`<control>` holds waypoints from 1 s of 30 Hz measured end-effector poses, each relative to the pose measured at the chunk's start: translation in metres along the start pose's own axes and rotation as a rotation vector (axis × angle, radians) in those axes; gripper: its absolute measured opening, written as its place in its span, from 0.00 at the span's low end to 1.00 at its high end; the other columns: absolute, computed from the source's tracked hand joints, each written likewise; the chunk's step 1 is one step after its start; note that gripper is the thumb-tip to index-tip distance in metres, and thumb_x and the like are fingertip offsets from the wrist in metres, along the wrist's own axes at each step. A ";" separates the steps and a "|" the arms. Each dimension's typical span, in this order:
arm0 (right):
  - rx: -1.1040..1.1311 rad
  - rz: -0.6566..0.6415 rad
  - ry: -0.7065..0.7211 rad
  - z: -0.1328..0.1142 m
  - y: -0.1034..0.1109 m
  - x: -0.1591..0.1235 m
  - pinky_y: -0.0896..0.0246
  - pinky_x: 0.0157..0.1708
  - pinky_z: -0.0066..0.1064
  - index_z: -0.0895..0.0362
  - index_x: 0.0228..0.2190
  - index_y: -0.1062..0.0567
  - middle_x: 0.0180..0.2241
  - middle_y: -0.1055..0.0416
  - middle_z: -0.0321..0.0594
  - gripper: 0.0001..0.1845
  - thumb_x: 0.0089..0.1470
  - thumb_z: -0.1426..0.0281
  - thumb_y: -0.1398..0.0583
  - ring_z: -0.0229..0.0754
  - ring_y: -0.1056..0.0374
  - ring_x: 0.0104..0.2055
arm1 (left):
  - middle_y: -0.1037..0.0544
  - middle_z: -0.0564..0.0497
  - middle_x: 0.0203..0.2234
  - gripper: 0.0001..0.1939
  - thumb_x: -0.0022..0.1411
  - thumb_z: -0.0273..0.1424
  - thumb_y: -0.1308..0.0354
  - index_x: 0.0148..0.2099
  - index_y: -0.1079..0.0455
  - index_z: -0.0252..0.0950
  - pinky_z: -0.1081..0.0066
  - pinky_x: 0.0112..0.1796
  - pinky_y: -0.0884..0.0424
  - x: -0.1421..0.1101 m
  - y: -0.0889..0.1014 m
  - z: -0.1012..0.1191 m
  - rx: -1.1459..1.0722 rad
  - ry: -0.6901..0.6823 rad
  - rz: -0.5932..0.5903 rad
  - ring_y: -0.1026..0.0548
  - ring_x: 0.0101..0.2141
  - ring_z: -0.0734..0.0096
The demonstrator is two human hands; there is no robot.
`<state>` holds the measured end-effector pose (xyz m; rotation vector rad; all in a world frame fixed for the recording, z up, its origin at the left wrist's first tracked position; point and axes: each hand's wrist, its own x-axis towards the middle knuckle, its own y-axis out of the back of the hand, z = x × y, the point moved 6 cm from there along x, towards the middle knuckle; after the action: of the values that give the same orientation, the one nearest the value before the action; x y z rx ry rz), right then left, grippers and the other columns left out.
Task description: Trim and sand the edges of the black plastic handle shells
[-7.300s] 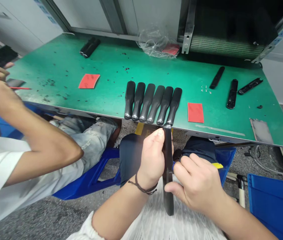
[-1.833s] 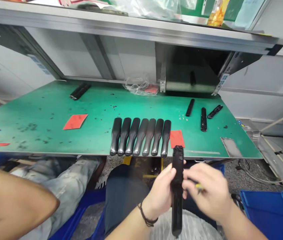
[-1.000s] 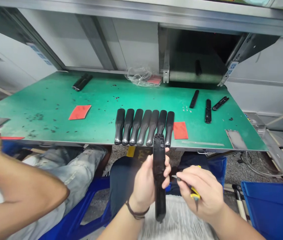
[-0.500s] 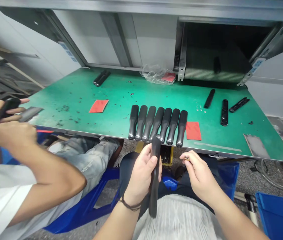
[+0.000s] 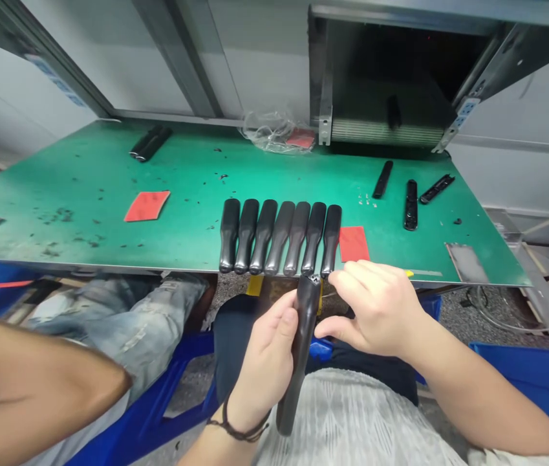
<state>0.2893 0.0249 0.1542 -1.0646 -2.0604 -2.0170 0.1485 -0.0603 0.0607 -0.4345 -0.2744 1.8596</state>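
My left hand is wrapped round a long black plastic casing, held upright over my lap just below the table edge. My right hand is closed round a small yellow-handled tool and rests beside the casing's top end, thumb close to it. Right in front, a row of several black casings lies side by side on the green table, ends at the front edge.
Red cards lie left and right of the row. Loose black parts sit at the right, a black pair and a clear bag at the back. Another person's arm is at my left. Blue bins stand on the floor.
My right hand moved in from the side toward the top of the casing. The casing has been turned in my left hand. The neighbour's hands dropped lower at the left.
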 end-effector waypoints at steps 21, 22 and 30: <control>0.954 -0.101 -0.383 -0.047 -0.041 -0.034 0.45 0.23 0.27 0.55 0.39 0.21 0.24 0.35 0.29 0.03 0.63 0.73 0.37 0.32 0.42 0.23 | 0.57 0.61 0.17 0.10 0.73 0.32 0.42 0.49 0.21 0.35 0.70 0.39 0.32 0.030 -0.017 0.012 -0.745 -0.053 -0.016 0.43 0.25 0.71; 0.988 -0.110 -0.428 -0.050 -0.046 -0.036 0.45 0.23 0.26 0.55 0.39 0.20 0.23 0.36 0.28 0.04 0.62 0.72 0.36 0.32 0.43 0.22 | 0.57 0.61 0.17 0.10 0.73 0.33 0.42 0.49 0.21 0.36 0.70 0.39 0.32 0.030 -0.018 0.014 -0.719 -0.080 -0.014 0.43 0.25 0.70; 1.257 -0.219 -0.728 -0.049 -0.062 -0.035 0.53 0.18 0.23 0.56 0.27 0.21 0.18 0.38 0.27 0.06 0.56 0.73 0.36 0.30 0.46 0.19 | 0.54 0.60 0.16 0.19 0.77 0.43 0.47 0.50 0.20 0.37 0.68 0.37 0.36 0.025 -0.027 0.022 -0.541 -0.257 -0.067 0.47 0.25 0.69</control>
<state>0.2640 -0.0273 0.0902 -1.2722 -3.0122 0.0297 0.1552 -0.0273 0.0873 -0.5411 -0.9674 1.7611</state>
